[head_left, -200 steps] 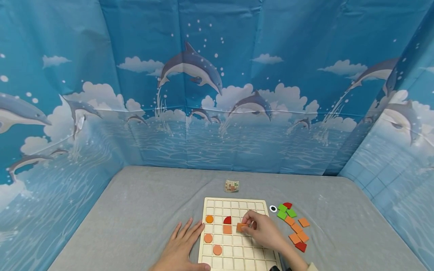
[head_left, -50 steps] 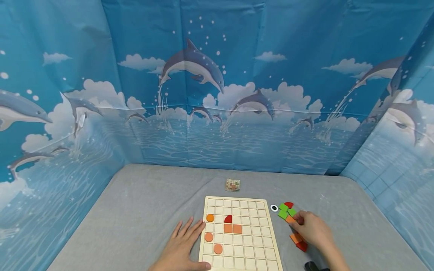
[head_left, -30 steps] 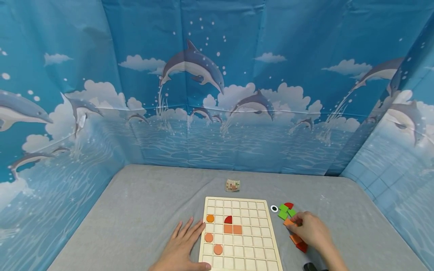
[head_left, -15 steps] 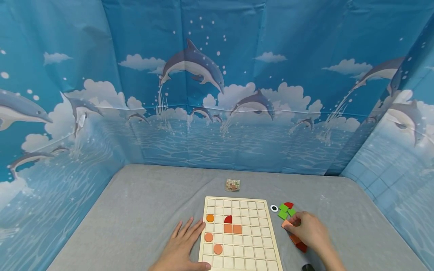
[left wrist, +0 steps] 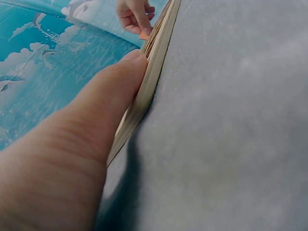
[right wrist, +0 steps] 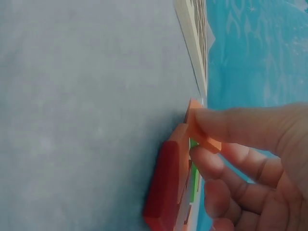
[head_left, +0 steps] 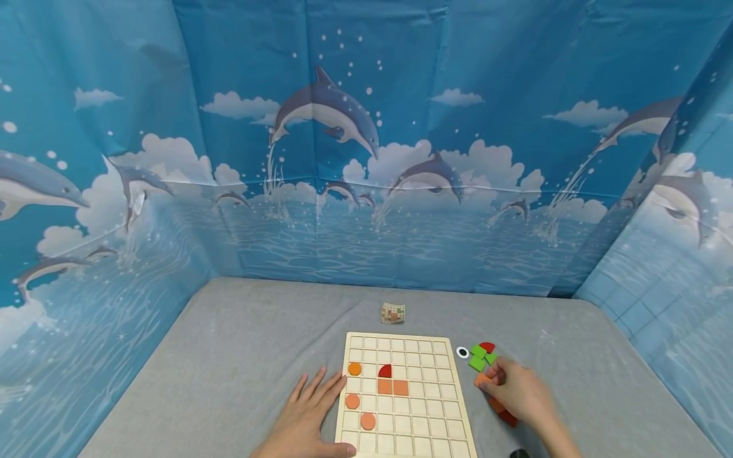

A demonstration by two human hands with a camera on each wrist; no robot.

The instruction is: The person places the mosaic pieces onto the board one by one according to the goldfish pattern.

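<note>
My right hand pinches an orange square tile between thumb and fingers, right of the wooden grid board. In the right wrist view this tile is tilted above other pieces. Under the hand lie another orange tile and a red piece, both partly hidden. My left hand lies spread at the board's left edge, its thumb on the near-left corner. On the board sit two orange squares side by side, a red quarter-circle above the left one, and orange discs at the left.
Several green squares and a red quarter-circle lie beyond my right hand. Near the board's far right corner is a white ring-shaped disc with a black centre. A small pattern card lies behind the board. A dolphin-print curtain surrounds the grey table.
The orange square my right hand held over the board now sits beside the other one. That hand moved right to the loose pieces and drew another orange tile slightly nearer. The left hand stayed.
</note>
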